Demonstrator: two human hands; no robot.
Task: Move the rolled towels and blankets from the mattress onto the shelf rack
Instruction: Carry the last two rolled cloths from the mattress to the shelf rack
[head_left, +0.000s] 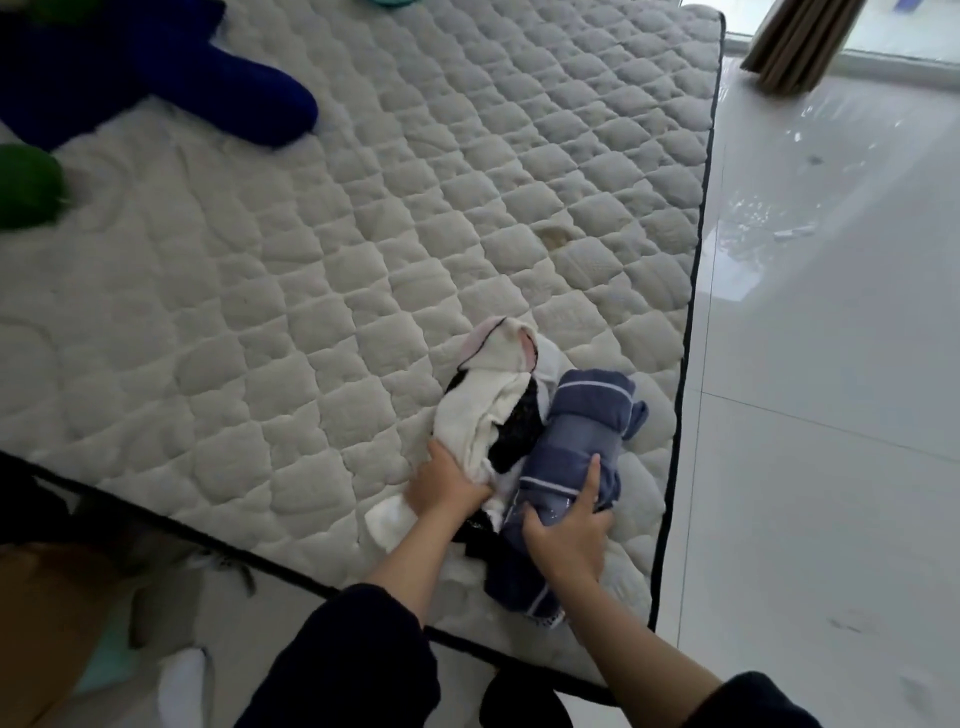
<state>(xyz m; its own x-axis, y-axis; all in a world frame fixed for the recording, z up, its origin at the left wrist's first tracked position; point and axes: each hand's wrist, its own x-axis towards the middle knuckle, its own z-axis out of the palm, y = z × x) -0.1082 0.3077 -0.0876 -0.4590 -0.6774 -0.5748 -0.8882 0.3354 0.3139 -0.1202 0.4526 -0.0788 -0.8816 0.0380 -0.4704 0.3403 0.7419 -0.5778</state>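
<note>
Blue towel (576, 457) in right grip (569, 530).

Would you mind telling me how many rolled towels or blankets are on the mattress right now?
2. The white and black roll lies under the left hand; the blue striped roll lies beside it, gripped by the right hand. More may lie outside the frame.

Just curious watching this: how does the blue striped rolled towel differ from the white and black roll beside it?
The blue striped rolled towel is tight and tidy under the right hand; the white and black rolled blanket is looser, with ends spilling out, under the left hand. Both lie touching near the quilted mattress corner.
</note>
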